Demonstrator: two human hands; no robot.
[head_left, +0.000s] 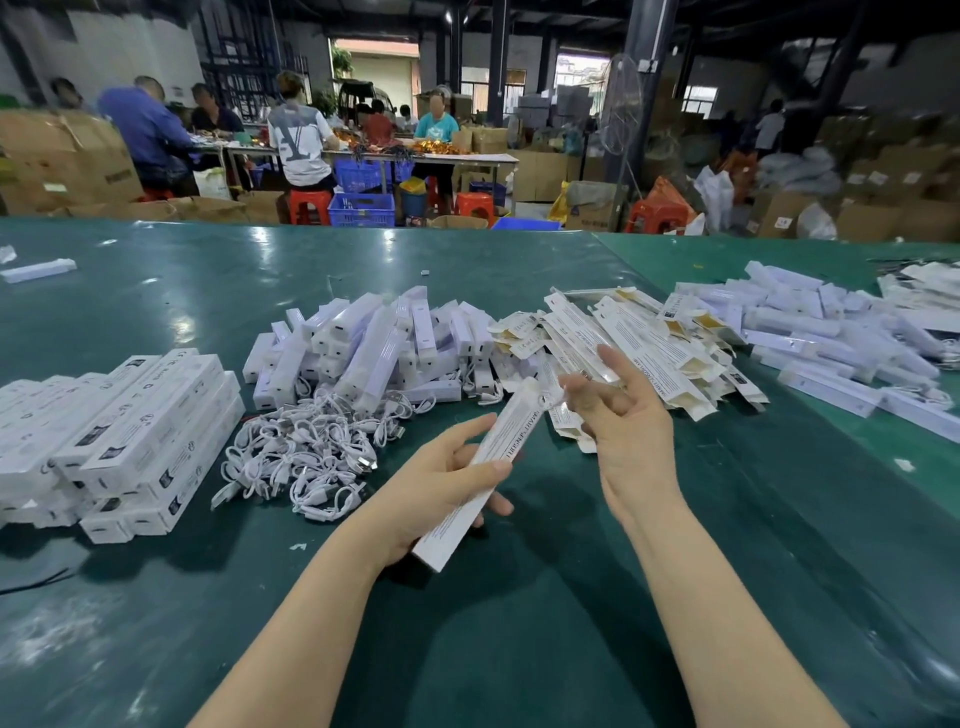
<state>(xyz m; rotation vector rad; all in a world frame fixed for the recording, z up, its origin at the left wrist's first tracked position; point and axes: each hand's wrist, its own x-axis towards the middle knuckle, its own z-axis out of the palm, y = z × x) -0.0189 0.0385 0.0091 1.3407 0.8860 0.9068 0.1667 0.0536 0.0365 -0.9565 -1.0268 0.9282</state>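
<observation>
My left hand (441, 486) grips a long white printed carton (488, 470) around its lower half, holding it tilted above the green table (519, 623). My right hand (618, 415) is at the carton's upper end, fingertips touching the flap there, the other fingers spread and straight. Behind the hands lie a heap of flat unfolded cartons (639, 348), a pile of white lamp bars (374, 348) and a tangle of white cables (306, 457).
Stacked closed cartons (124, 441) sit at the left. More white boxes (841, 338) are piled at the right on the adjoining table. One loose box (39, 270) lies far left. Several people work at tables beyond, among cardboard boxes, blue crates and red stools.
</observation>
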